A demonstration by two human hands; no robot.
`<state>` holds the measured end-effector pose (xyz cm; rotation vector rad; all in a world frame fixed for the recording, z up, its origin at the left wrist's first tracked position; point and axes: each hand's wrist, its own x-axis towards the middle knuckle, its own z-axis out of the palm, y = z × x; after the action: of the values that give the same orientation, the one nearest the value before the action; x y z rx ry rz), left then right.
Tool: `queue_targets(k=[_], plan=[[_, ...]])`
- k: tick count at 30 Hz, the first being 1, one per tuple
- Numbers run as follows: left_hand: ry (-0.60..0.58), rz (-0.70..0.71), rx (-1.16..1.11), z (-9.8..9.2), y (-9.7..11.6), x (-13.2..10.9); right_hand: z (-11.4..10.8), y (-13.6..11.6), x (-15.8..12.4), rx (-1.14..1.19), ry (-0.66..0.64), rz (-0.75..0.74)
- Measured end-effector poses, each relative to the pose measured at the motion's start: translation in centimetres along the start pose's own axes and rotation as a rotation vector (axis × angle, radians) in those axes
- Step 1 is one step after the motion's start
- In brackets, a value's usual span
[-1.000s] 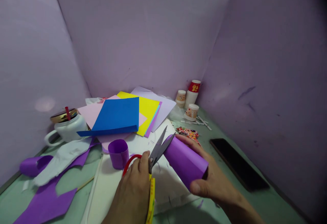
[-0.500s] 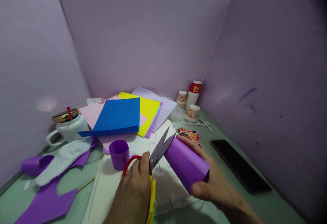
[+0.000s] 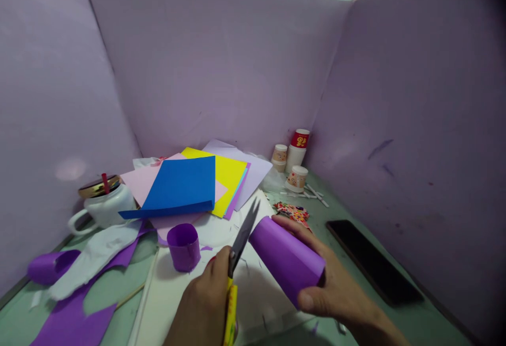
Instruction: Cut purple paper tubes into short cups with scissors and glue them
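Observation:
My left hand [image 3: 205,296] is closed round the handles of a pair of scissors [image 3: 243,238]; one handle shows yellow, with a bit of red by my fingers. The blades point up and away and are nearly together. My right hand [image 3: 324,277] grips a purple paper tube [image 3: 286,262], tilted, its far end a small distance right of the blades. Left of the scissors a short purple paper ring [image 3: 184,247] stands upright on a white board [image 3: 253,304]. A small purple scrap [image 3: 206,248] lies beside the ring.
Coloured paper sheets, a blue one [image 3: 179,185] on top, lie behind the board. A white mug [image 3: 108,206], a white glove-like cloth [image 3: 95,259] and purple offcuts [image 3: 75,319] are at left. Paper cups [image 3: 296,179] stand at the back; a phone [image 3: 371,262] lies at right.
The scissor blades have come together and moved slightly left, away from the purple tube's far end. The tube stays in my right hand. The view has tilted up a little.

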<state>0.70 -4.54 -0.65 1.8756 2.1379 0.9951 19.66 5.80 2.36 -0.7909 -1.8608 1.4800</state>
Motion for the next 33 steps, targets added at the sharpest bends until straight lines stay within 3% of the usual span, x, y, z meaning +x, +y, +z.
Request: queue_targets(k=[4,9,15,18,21,24,29,33], plan=[[0.027,-0.148,-0.235,-0.8,1.4,0.3,-0.2,0.3,0.3,0.045,-0.004,-0.009],[0.061,-0.305,-0.347,-0.7,1.7,0.4,-0.3,0.4,0.3,0.139,-0.033,-0.004],[-0.014,-0.446,-0.74,-0.2,1.7,0.8,0.6,1.0,0.5,0.54,-0.032,0.069],[-0.016,-0.504,-0.668,0.1,1.9,0.8,0.8,1.5,0.7,0.751,-0.006,0.073],[0.021,-0.532,-0.562,0.2,2.0,0.9,0.5,1.6,0.8,0.819,0.001,0.103],[0.093,-0.577,-0.742,0.0,2.2,1.3,0.1,1.2,0.6,0.621,-0.018,0.087],[0.074,-0.629,-1.125,-0.6,2.5,1.6,0.0,0.2,-0.1,-0.105,-0.19,-0.147],[-0.037,-0.584,-1.241,-0.5,2.5,1.2,0.5,0.1,-0.6,-0.21,-0.334,-0.187]])
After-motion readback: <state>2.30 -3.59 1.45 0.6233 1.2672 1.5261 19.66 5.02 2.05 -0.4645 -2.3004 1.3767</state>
